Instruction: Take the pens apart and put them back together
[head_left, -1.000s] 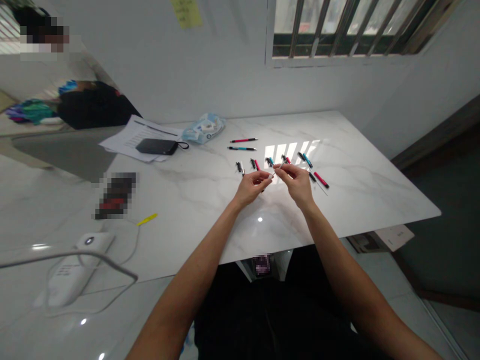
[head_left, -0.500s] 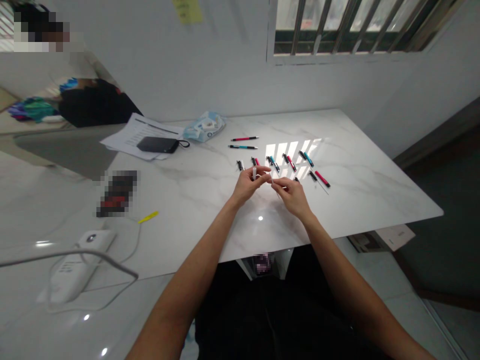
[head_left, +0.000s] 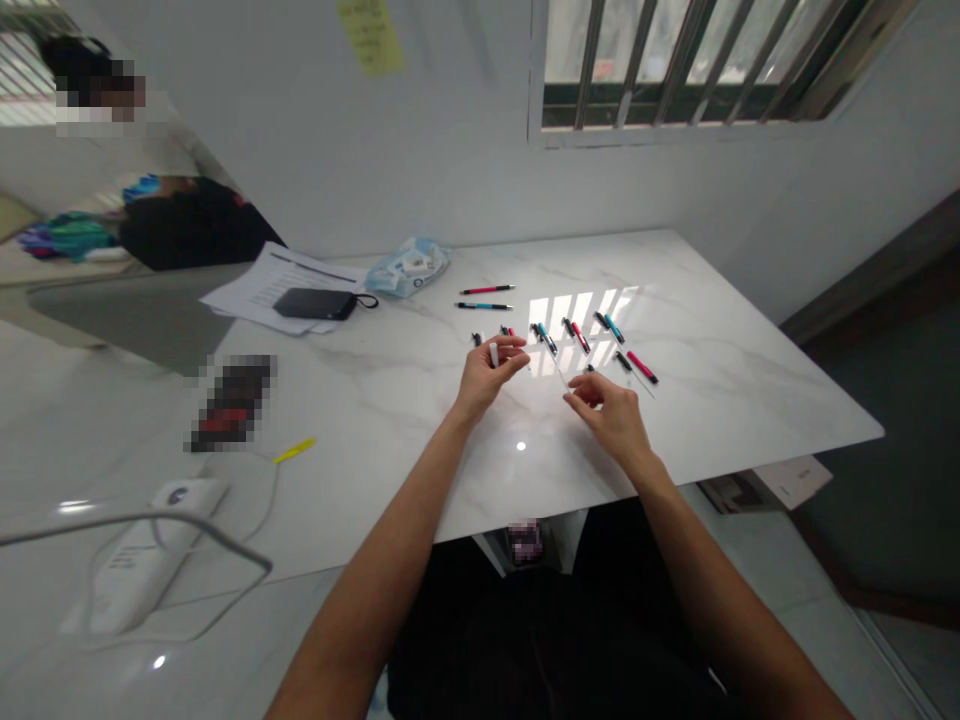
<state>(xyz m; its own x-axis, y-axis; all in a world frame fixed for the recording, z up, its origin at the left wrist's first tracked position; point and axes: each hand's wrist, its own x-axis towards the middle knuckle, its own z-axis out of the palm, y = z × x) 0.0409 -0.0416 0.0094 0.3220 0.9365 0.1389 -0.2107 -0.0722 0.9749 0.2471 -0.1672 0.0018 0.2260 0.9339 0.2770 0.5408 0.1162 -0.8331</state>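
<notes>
Left hand [head_left: 486, 380] clamps a small white pen part [head_left: 493, 352] upright.
Right hand's [head_left: 609, 415] grip stands apart, just near of the scattered pens [head_left: 580, 337] on the marble tabletop [head_left: 739, 420].

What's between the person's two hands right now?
In the head view, a thin clear pen part shows between the left hand, which holds a small white piece, and the right hand, closer to the right; contact is unclear.

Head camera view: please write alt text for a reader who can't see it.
Above a white marble table, the left hand pinches a small white piece while the right hand hangs open, near rows of red and blue pens.
</notes>
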